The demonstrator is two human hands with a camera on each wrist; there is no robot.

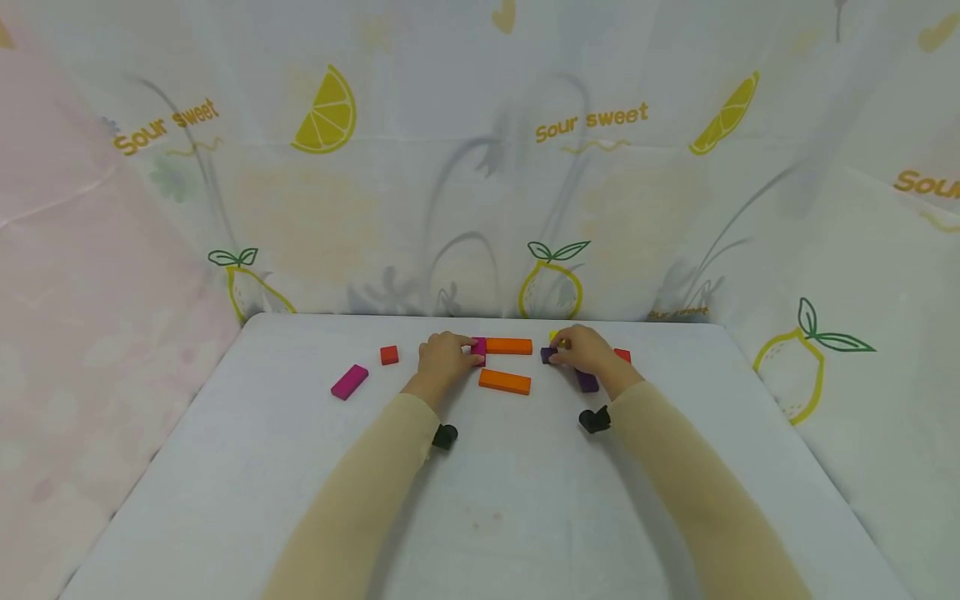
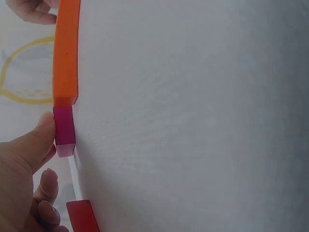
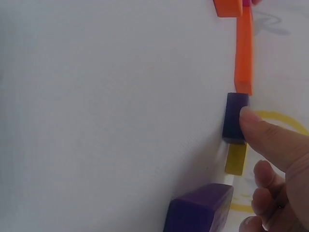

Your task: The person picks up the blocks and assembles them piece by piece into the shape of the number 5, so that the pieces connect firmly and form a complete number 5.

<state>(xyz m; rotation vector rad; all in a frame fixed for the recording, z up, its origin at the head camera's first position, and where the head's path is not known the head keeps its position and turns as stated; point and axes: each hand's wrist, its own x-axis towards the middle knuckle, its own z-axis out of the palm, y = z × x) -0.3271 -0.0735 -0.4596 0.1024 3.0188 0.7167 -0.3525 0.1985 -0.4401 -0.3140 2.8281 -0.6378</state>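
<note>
My left hand (image 1: 444,360) pinches a magenta block (image 1: 478,352) standing crosswise at the left end of a long orange block (image 1: 510,346). In the left wrist view the thumb presses the side of this magenta block (image 2: 64,129). To the right, my right hand (image 1: 588,352) holds a small dark purple block (image 1: 549,356) between thumb and fingers, near the orange block's right end. The right wrist view shows the thumb on this purple block (image 3: 235,117), with a yellow block (image 3: 236,159) just behind it.
A second orange block (image 1: 505,382) lies nearer on the white table (image 1: 495,500). A longer purple block (image 1: 587,382) and a red block (image 1: 622,355) lie by the right hand. A red cube (image 1: 389,355) and another magenta block (image 1: 349,382) lie left. A printed curtain (image 1: 450,208) hangs behind.
</note>
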